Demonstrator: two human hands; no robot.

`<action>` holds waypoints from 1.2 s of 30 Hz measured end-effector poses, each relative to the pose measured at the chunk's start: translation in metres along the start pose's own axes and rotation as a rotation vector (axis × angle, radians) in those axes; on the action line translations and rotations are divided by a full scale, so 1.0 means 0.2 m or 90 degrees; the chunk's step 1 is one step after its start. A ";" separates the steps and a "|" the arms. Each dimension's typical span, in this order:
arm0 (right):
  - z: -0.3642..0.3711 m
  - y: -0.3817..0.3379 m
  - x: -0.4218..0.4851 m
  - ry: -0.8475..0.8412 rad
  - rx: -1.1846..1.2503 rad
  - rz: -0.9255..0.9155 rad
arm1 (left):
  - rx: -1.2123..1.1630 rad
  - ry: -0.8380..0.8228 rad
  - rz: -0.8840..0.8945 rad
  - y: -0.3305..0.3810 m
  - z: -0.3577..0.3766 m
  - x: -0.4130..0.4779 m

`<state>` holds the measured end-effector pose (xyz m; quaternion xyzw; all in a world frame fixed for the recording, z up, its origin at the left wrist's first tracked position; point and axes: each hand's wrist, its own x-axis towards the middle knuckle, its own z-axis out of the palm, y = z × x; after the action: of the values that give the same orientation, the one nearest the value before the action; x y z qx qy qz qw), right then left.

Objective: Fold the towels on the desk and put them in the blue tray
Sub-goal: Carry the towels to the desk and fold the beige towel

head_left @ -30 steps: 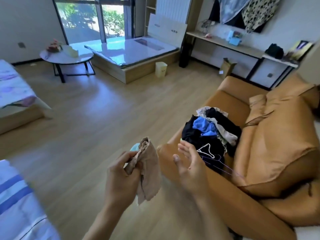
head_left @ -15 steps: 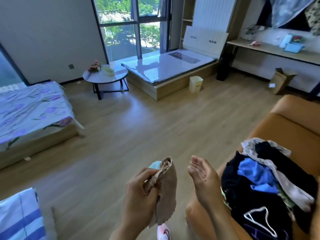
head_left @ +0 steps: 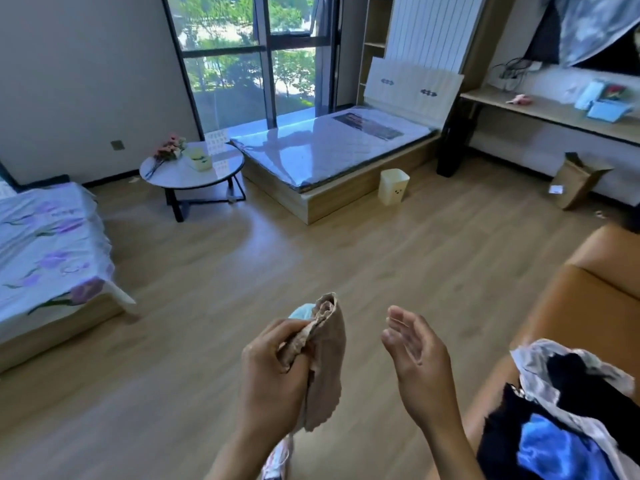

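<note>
My left hand grips a small beige towel that is bunched at the top and hangs down below my fingers. A bit of light blue cloth shows behind it. My right hand is held up beside the towel, palm turned toward it, fingers apart, holding nothing. A gap separates it from the towel. A long wooden desk runs along the far right wall. No blue tray can be made out with certainty.
A pile of dark, blue and grey clothes lies on the orange sofa at lower right. A bed is at left, a round table and a mattress platform ahead, a small bin, a cardboard box.
The view has swung left and up, so the sofa and clothes pile slid to the right edge. My left hand keeps the beige towel; my right hand stays open beside it.
</note>
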<state>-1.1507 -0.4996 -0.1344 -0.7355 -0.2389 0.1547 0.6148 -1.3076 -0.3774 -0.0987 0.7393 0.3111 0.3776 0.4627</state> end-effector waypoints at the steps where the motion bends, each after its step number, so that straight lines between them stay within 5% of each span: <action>1: 0.03 0.00 0.11 0.008 0.001 0.001 | 0.006 -0.014 -0.001 -0.03 0.03 0.13; 11: 0.25 -0.07 1.12 0.158 0.008 0.025 | -0.055 -0.144 0.026 -0.17 0.33 1.36; 20: 0.12 0.10 1.99 0.259 0.022 0.048 | -0.074 -0.236 0.023 -0.26 0.96 2.26; 36: -0.44 0.20 3.86 0.254 0.006 -0.006 | -0.105 -0.289 0.016 -0.16 2.34 3.60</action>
<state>-0.4513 -0.1593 -0.1049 -0.7477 -0.1153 0.0038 0.6540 -0.5402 0.0085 -0.0673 0.7685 0.1580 0.2315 0.5753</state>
